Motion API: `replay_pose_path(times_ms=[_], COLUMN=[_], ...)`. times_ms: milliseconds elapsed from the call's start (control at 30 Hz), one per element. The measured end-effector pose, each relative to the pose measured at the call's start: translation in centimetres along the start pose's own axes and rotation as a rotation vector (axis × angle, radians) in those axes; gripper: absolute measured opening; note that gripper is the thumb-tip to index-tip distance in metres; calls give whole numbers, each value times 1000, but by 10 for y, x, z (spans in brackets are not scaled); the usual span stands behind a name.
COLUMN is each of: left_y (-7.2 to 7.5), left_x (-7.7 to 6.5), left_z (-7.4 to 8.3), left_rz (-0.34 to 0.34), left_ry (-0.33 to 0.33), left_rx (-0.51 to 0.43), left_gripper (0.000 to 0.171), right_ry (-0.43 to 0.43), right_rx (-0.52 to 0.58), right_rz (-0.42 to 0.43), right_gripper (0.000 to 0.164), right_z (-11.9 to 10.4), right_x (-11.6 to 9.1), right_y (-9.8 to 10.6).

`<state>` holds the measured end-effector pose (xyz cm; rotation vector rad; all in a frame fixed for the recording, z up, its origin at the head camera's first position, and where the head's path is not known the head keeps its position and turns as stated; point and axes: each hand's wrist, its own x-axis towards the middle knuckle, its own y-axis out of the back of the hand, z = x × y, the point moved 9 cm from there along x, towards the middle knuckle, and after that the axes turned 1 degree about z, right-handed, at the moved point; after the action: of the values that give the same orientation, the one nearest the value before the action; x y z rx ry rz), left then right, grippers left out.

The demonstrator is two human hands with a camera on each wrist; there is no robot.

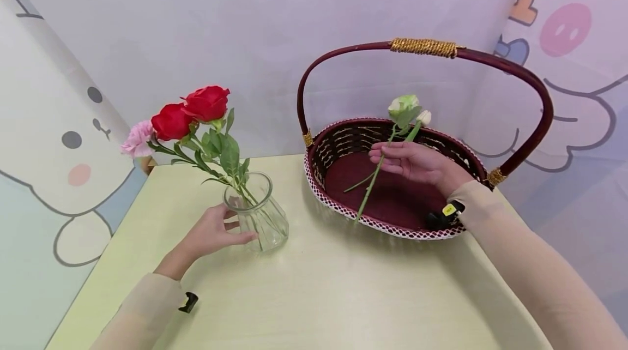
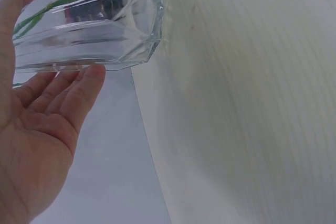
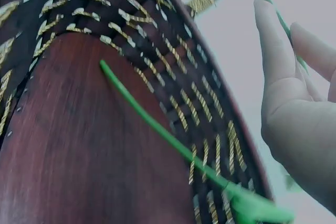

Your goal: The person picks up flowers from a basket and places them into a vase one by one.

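Note:
My left hand (image 1: 211, 231) holds a clear glass vase (image 1: 272, 224) from its left side, the thumb in front and the fingers behind. In the left wrist view the vase wall (image 2: 105, 51) lies between thumb and fingertips. Two red roses (image 1: 206, 103) and a pink carnation (image 1: 139, 139) lean left in the vase. Over the basket, my right hand (image 1: 417, 162) pinches the stem of a white rose (image 1: 401, 103). A white tulip bud (image 1: 424, 117) shows behind that hand; its green stem (image 3: 157, 127) lies in the basket in the right wrist view.
The dark red woven basket (image 1: 338, 205) has a white-trimmed rim and a tall arched handle (image 1: 537, 99) on the right half of the pale table (image 1: 314, 295). A pale cartoon-printed curtain (image 1: 265, 39) hangs behind. A black wrist strap (image 1: 444, 216) sits on the right sleeve.

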<state>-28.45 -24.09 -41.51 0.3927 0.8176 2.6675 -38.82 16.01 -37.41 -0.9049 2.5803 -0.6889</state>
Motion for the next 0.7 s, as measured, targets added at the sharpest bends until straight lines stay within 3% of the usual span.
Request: replay_pose_path(times_ms=[267,500,700], left_y=[0,-1,-1], left_x=[-1,1,-1], left_z=[2,1,0], left_rz=[0,0,-12], left_ry=[-15,-24,-9], left_rx=[8,-2,-11], left_gripper=[62,60,63], right_ry=[-27,-112,-153], right_rx=[-64,-241,-349], right_rz=[-10,7,3], right_gripper=[28,24,37], right_z=[-3,10,24], right_x=[5,6,8], right_y=[-41,-72,-99])
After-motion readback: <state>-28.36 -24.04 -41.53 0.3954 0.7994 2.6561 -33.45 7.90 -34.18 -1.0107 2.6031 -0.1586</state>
